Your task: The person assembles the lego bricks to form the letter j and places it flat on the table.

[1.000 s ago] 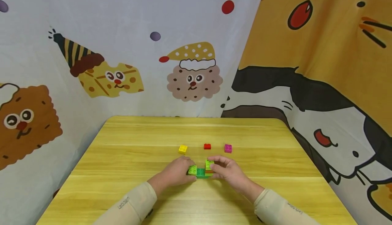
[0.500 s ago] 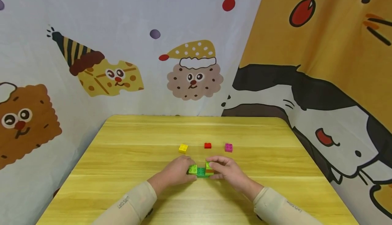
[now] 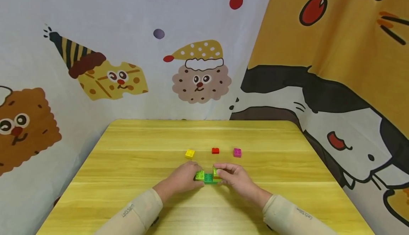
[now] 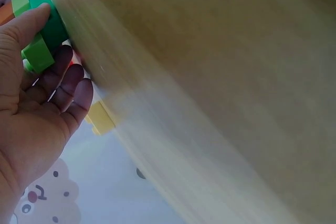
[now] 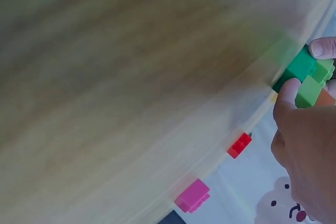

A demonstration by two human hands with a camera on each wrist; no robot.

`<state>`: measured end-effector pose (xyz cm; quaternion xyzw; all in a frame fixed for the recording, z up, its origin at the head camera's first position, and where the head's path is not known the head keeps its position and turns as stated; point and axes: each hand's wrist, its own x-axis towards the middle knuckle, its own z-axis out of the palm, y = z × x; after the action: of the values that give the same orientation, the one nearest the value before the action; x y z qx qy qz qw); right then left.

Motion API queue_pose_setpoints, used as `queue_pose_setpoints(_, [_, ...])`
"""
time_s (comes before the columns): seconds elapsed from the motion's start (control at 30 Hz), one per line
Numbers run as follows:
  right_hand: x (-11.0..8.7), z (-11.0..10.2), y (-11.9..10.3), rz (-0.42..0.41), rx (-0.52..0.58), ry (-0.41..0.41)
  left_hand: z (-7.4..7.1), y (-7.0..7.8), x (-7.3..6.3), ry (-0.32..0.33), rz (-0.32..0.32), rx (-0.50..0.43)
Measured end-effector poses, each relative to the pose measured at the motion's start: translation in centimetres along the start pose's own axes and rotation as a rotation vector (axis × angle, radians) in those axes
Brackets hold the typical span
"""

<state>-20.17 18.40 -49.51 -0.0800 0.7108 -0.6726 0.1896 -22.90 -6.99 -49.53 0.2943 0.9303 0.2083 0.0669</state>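
A dark green toy building brick (image 3: 208, 178) forms the base of a small assembly on the table in the head view. One light green brick (image 3: 200, 175) sits on its left end. At its right end rises a stack of light green bricks with an orange brick (image 5: 325, 98) between them. My left hand (image 3: 182, 178) grips the left end, its thumb against the dark green side in the left wrist view. My right hand (image 3: 238, 179) holds the right end, thumb and fingers around the stack. Those fingers hide part of the stack.
Beyond the hands, a yellow brick (image 3: 190, 153), a red brick (image 3: 215, 151) and a magenta brick (image 3: 237, 152) lie apart in a row. The wooden table (image 3: 134, 139) has a printed cloth (image 3: 134, 32) hanging behind it.
The head view shifts slightly. Both hands keep their hold on the brick assembly with hardly any movement, and the loose bricks stay put.
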Motion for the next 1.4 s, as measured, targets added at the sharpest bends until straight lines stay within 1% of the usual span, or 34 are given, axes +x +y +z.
queue_pose_setpoints(0.47, [0.1, -0.3, 0.0, -0.022, -0.012, -0.047, -0.1, -0.1, 0.0, -0.008, 0.007, -0.006])
queue_pose_setpoints(0.67, [0.1, -0.6, -0.3, -0.029, -0.037, -0.011, -0.1, -0.1, 0.1, -0.009, 0.002, -0.015])
queue_pose_setpoints(0.77, [0.1, -0.8, -0.7, -0.025, -0.033, 0.010, -0.2, -0.1, 0.1, -0.015, -0.001, -0.042])
queue_pose_setpoints(0.87, [0.0, -1.2, -1.0, -0.029, -0.018, 0.016, -0.3, -0.1, 0.1, -0.018, 0.000, -0.049])
queue_pose_setpoints(1.07, [0.0, -2.2, -1.2, -0.054, -0.022, 0.041, -0.4, 0.0, 0.2, -0.020, -0.003, -0.033])
queue_pose_setpoints(1.2, [0.0, -3.4, -1.6, -0.070, -0.044, 0.057, -0.4, 0.1, 0.2, -0.021, -0.006, -0.014])
queue_pose_setpoints(1.3, [0.2, -4.6, -1.8, -0.080, -0.085, 0.087, -0.3, 0.2, 0.2, -0.019, -0.005, -0.003])
queue_pose_setpoints(1.4, [0.5, -6.0, -2.0, -0.103, -0.173, 0.139, -0.2, 0.2, 0.3, -0.014, 0.001, -0.006])
